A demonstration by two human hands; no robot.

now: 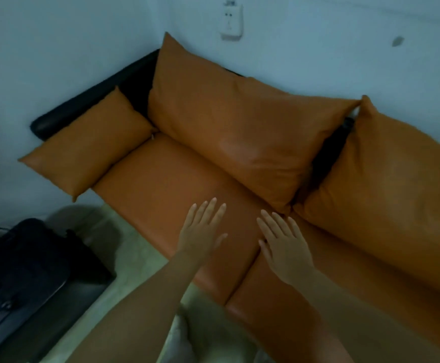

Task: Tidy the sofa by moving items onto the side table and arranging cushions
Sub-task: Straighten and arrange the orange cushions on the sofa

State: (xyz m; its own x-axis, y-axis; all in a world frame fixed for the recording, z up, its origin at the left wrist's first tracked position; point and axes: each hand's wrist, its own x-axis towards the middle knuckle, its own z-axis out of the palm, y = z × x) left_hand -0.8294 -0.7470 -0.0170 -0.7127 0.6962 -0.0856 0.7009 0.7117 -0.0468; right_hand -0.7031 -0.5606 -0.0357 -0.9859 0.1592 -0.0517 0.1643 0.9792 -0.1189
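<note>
An orange leather sofa fills the view, its left seat cushion (161,184) bare. A small orange cushion (88,145) leans on the black armrest at the left. A large back cushion (234,132) stands against the wall, and a second back cushion (386,184) leans to its right. My left hand (200,231) hovers flat with fingers spread over the left seat cushion. My right hand (284,244) is spread the same way over the seam between the two seat cushions. Neither hand holds anything.
A black side table (38,289) with a dark bag (25,252) on it stands at the lower left, beside the sofa. Pale floor (140,260) lies between them. A wall socket (230,22) is above the sofa's corner.
</note>
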